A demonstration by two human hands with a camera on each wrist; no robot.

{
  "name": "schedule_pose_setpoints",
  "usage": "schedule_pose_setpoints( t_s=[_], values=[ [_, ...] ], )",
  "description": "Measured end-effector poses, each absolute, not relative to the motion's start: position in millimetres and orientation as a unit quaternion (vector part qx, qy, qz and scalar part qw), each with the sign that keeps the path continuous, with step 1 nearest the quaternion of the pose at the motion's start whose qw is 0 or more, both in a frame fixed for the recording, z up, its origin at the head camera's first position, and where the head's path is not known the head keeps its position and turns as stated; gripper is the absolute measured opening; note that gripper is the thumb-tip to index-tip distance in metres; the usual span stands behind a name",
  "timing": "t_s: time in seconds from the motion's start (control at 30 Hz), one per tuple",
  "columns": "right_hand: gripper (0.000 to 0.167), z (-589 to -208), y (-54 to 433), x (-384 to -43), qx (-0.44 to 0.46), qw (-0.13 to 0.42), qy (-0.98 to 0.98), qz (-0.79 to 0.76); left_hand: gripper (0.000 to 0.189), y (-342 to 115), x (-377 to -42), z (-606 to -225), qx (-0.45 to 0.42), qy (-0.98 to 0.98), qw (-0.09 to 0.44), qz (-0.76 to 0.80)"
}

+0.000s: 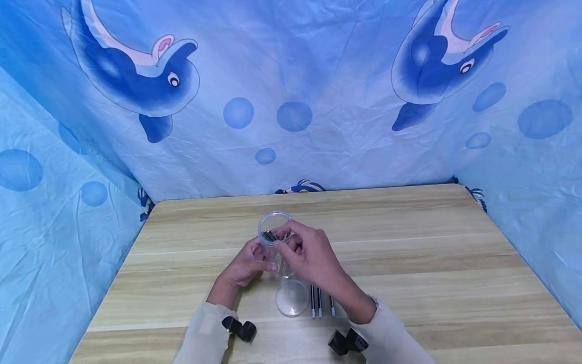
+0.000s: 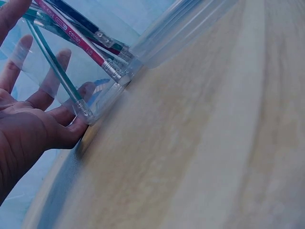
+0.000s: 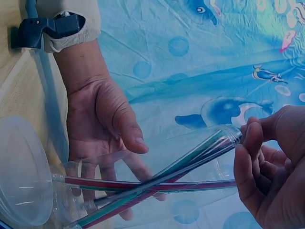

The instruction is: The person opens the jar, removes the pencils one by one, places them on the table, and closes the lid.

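Observation:
A clear plastic jar (image 1: 274,228) stands tilted on the wooden table (image 1: 432,253), with several coloured pens (image 3: 143,188) inside it. My left hand (image 1: 247,263) grips the jar's side, thumb in front and fingers behind the plastic (image 2: 33,129). At the jar's open rim my right hand (image 1: 309,255) curls its fingers and pinches the top end of a pen (image 3: 224,138). In the left wrist view the pens' metal-banded ends (image 2: 112,69) rest against the jar's bottom.
The jar's clear round lid (image 1: 291,298) lies flat on the table just in front of it. Three dark pens (image 1: 320,301) lie side by side to the lid's right. Blue dolphin-print cloth (image 1: 291,101) walls in the table at the back and on both sides.

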State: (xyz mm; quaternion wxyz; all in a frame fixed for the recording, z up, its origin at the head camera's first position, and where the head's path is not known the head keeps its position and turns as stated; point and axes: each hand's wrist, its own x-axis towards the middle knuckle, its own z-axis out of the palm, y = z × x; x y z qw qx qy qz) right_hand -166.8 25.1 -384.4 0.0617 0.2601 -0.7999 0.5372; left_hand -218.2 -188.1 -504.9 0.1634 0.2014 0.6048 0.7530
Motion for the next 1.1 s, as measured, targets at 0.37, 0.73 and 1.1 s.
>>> schedule_pose_setpoints(
  t_s=[0.37, 0.73, 1.1],
  values=[
    [0.012, -380.5, 30.8, -170.3, 0.265, 0.102, -0.789, 0.545, 0.08, -186.9, -218.5, -505.0, 0.208, 0.603, 0.157, 0.754],
    [0.012, -375.5, 38.3, -173.5, 0.245, 0.178, -0.74, 0.601, 0.08, -187.7, -220.7, -504.4, 0.207, 0.608, 0.157, 0.75],
    [0.014, -367.5, 49.6, -177.1, 0.265, 0.209, -0.637, 0.693, 0.083, -187.7, -220.8, -504.2, 0.204, 0.605, 0.162, 0.752]
  ],
)
